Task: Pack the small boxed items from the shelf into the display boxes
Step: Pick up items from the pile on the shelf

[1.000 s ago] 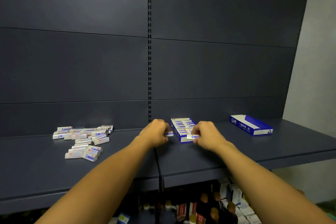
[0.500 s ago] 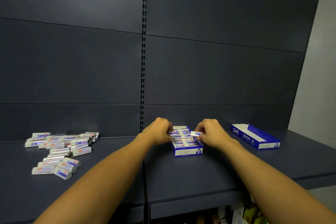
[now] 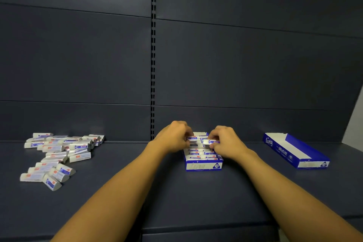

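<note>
A blue and white display box [image 3: 203, 166] stands on the shelf at the centre, holding rows of small white and blue boxed items. My left hand [image 3: 173, 136] hovers over the box's left side with fingers curled, pinching a small boxed item that is mostly hidden. My right hand [image 3: 225, 140] is over the right side and pinches another small boxed item [image 3: 208, 142] just above the rows. A loose pile of the same small boxed items [image 3: 59, 152] lies on the shelf at the left. A second display box [image 3: 294, 149] lies at the right, its inside showing only white.
The dark shelf surface [image 3: 176, 202] runs across the view, with a seam between two shelf panels near the front centre. A dark back panel with a slotted upright [image 3: 153, 55] rises behind. A pale wall shows at the far right.
Both hands have moved from the near end of the centre box further back over its rows, each still pinching an item. The camera has come closer and tilted up.
</note>
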Motion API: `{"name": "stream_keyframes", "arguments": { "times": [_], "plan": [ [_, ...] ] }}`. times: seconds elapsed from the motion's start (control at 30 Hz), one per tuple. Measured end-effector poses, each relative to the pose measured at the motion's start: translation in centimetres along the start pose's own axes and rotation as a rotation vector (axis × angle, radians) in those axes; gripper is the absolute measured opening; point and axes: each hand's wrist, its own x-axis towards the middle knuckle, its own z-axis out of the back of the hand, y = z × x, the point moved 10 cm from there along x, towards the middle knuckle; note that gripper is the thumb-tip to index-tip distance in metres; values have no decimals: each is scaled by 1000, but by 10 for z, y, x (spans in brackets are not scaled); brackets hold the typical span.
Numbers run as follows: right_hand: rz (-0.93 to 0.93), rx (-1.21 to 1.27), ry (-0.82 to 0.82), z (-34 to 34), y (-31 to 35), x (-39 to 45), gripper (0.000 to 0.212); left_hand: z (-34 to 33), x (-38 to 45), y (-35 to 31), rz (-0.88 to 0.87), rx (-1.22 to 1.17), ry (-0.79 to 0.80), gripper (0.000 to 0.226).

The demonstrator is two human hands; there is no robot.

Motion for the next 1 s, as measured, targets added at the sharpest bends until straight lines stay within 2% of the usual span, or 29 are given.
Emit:
{"name": "stream_keyframes", "arguments": {
  "times": [0.27, 0.53, 1.0],
  "plan": [
    [66, 127, -40, -13, -14, 11, 21, -4, 0, 15, 102, -147, -90, 29],
    [122, 189, -52, -25, -9, 20, 24, -23, -2, 23, 105, -117, -37, 32],
    [203, 6, 17, -34, -7, 16, 31, -42, 7, 9, 53, 17, 51, 37]
  ]
}}
